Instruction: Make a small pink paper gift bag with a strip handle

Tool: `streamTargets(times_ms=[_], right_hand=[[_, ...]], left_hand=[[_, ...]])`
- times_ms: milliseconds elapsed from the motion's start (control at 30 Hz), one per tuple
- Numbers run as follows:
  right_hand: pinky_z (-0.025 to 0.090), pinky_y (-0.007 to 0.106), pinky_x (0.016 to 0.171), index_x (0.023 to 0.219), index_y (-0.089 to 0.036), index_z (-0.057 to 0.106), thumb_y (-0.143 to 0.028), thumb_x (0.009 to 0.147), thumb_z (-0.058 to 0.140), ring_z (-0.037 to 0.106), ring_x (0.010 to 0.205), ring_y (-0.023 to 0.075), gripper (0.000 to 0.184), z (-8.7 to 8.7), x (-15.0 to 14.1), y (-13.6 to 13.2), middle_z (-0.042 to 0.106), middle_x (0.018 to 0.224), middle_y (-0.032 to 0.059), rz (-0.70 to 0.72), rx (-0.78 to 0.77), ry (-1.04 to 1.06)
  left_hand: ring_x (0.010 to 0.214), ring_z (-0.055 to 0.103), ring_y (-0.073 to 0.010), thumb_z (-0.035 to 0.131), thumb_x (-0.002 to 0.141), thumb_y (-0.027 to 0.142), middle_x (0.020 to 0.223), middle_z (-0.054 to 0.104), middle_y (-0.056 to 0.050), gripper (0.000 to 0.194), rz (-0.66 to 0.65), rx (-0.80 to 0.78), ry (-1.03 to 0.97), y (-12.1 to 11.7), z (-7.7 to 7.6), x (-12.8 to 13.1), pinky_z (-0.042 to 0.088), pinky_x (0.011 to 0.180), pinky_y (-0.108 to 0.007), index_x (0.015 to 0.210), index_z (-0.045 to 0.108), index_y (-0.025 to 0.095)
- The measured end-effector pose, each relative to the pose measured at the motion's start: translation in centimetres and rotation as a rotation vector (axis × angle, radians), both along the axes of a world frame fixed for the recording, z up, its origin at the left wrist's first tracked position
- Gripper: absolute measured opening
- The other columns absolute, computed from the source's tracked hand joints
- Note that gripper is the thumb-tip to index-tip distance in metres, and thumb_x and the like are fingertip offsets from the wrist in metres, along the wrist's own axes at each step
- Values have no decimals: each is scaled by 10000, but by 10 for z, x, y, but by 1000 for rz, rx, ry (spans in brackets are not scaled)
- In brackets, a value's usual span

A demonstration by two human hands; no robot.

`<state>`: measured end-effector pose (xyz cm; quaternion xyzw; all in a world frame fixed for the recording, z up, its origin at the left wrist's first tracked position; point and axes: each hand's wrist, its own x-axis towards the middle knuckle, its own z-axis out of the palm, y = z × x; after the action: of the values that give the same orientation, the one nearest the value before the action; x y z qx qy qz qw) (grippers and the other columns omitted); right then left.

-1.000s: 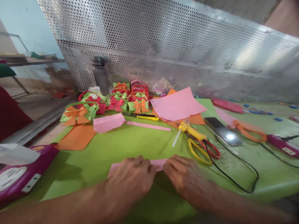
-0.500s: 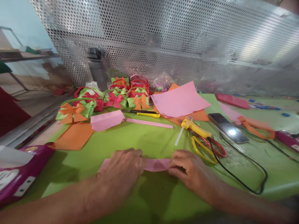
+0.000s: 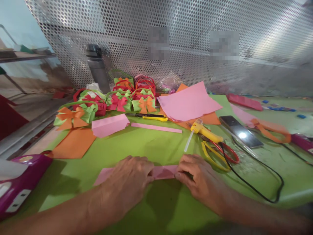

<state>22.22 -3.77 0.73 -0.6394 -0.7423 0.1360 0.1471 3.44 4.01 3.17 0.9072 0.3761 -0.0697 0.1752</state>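
Note:
A strip of pink paper (image 3: 164, 172) lies across the near part of the green tabletop, with a crease showing between my hands. My left hand (image 3: 133, 174) is closed over its middle and left part, fingers curled down on it; the left end sticks out past the wrist. At the strip's right end, my right hand (image 3: 195, 173) pinches the paper between thumb and fingers. Beyond the hands lie a folded pink paper piece (image 3: 110, 125) and a narrow pink strip (image 3: 156, 128). A yellow glue gun (image 3: 206, 132) rests right of them, beside scissors (image 3: 215, 156) with yellow and red handles.
Small paper baskets with bows (image 3: 121, 101) stand at the back left, near a grey bottle (image 3: 97, 73). Pink sheets (image 3: 190, 101), a yellow cutter (image 3: 155, 118) and a phone (image 3: 241, 131) lie farther back. A purple power strip (image 3: 26, 182) sits at left; a black cable (image 3: 254, 189) loops at right.
My left hand has shifted slightly, its thumb now nearer the right hand, and more of the strip's left end shows. The right hand keeps its pinch. The camera view has moved a little.

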Motion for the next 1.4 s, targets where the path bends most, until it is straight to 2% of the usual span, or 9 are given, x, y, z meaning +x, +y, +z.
streamTargets(times_ms=[233,400,533,733,967,1233,1400], right_hand=[[340,297,679,618,-158,536,-141,831,502,484,684,146,216,0,1,0,539,689,17,-30,39,-85],[317,304,671,588,-162,537,-164,820,517,473,649,145,233,-6,2,2,533,649,10,-33,117,-116],[314,299,654,578,-167,540,-196,814,537,465,630,146,238,-9,6,2,524,630,7,-45,149,-120],[320,306,670,632,-162,552,-180,826,510,479,673,158,199,-9,9,-1,543,694,25,-18,111,-139],[307,298,666,576,-164,534,-177,815,515,476,656,144,241,-4,7,5,528,648,9,-37,57,-139],[291,293,646,547,-172,545,-168,794,533,449,614,137,247,-6,7,5,497,600,-4,-39,106,-187],[297,294,651,541,-178,556,-153,778,537,452,608,137,239,-7,7,6,496,590,-6,-25,118,-191]], left_hand=[[681,583,-198,393,857,111,732,638,-46,248,-17,75,33,-1,-4,1,401,651,-321,714,589,159],[685,581,-208,401,847,105,726,638,-43,244,-42,119,50,-2,-4,3,406,692,-354,716,598,168],[673,578,-192,425,834,117,711,641,-35,226,-36,123,71,-2,-2,3,405,688,-333,701,601,166],[645,567,-184,399,811,71,670,631,-13,246,-2,140,12,-2,-5,3,383,658,-313,687,585,173],[607,548,-161,411,799,70,645,623,-5,229,3,146,1,0,-11,1,363,639,-295,680,576,174],[569,530,-139,419,806,81,610,605,1,215,-13,156,-62,1,-12,0,361,629,-287,667,559,167],[585,533,-142,417,807,72,614,602,3,215,-17,138,-2,1,-11,0,353,619,-286,673,556,168]])
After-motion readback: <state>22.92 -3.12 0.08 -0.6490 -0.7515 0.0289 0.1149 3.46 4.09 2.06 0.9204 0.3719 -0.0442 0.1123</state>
